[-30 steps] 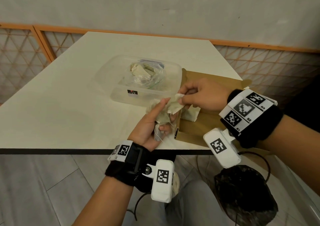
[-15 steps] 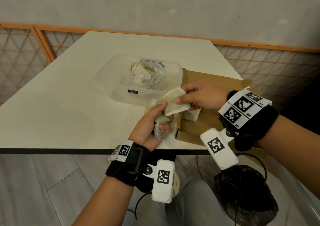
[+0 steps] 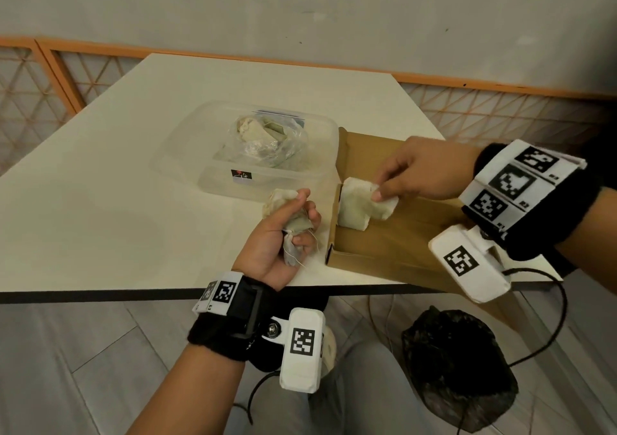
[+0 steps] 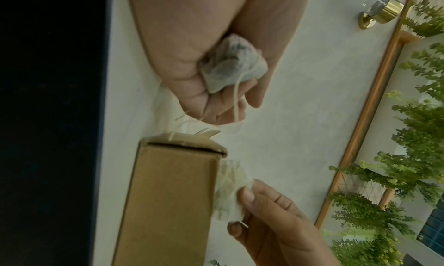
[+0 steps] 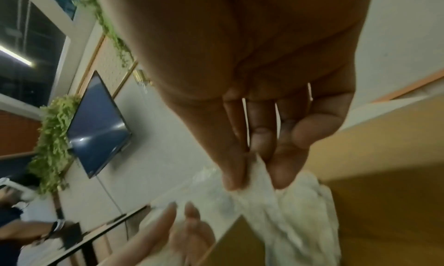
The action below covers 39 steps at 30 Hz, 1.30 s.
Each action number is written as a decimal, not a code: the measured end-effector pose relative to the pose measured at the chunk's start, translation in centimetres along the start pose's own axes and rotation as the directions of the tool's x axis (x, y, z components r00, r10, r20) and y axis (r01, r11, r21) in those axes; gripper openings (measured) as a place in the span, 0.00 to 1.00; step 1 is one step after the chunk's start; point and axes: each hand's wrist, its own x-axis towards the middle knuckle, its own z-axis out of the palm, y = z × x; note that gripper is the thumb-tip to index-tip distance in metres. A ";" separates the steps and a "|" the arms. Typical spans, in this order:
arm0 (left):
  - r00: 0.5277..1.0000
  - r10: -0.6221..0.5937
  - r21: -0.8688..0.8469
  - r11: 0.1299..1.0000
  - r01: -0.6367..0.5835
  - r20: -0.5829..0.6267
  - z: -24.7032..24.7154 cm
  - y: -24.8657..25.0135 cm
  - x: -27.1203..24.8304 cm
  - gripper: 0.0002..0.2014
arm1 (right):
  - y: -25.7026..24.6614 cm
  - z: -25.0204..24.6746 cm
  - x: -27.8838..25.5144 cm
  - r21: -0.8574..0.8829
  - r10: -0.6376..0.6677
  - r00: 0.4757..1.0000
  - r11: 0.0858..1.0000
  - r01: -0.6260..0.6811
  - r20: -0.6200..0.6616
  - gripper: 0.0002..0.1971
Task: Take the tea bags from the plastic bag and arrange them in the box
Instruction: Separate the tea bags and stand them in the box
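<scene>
My left hand [image 3: 283,231] grips a bunch of pale tea bags [image 3: 287,212] just left of the brown cardboard box [image 3: 384,251]; their strings dangle, and the bunch [image 4: 233,65] shows clenched in the left wrist view. My right hand [image 3: 410,174] pinches one tea bag [image 3: 384,204] by its top edge over the box's left end, beside another tea bag [image 3: 352,207] standing inside against the left wall. The pinched bag [image 5: 254,177] hangs between thumb and fingers. The clear plastic bag [image 3: 267,141] with more tea bags lies in a transparent tub [image 3: 187,154].
The white table [image 3: 117,201] holds the tub at centre and the box at its right front corner. A black bag [image 3: 457,368] sits on the floor below the table edge. Orange lattice railing [image 3: 40,77] lines the wall.
My right hand pulled one tea bag out of the left hand's bunch and carried it right and down into the box. The left hand stayed put, closing round the rest.
</scene>
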 end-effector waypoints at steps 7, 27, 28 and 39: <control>1.000 -0.011 0.004 1.000 0.010 0.010 0.0 0.2 -0.1 0.03 | -0.1 3.4 1.9 0.076 0.052 0.991 0.995 -0.061 0.123 0.01; 0.998 -0.055 -0.109 0.993 0.054 -0.005 -0.3 0.3 0.0 0.14 | 0.7 4.9 -0.5 0.070 -0.006 1.000 0.998 0.006 0.010 0.07; 0.998 -0.060 -0.140 0.988 0.057 -0.013 -0.3 0.3 -0.1 0.14 | 0.9 5.8 -0.4 0.050 -0.005 0.999 0.999 0.003 0.054 0.09; 0.979 -0.158 -0.104 0.980 0.172 0.126 -0.6 0.6 -0.1 0.31 | -4.4 4.4 -0.5 0.131 -0.206 0.958 0.963 0.234 -0.202 0.08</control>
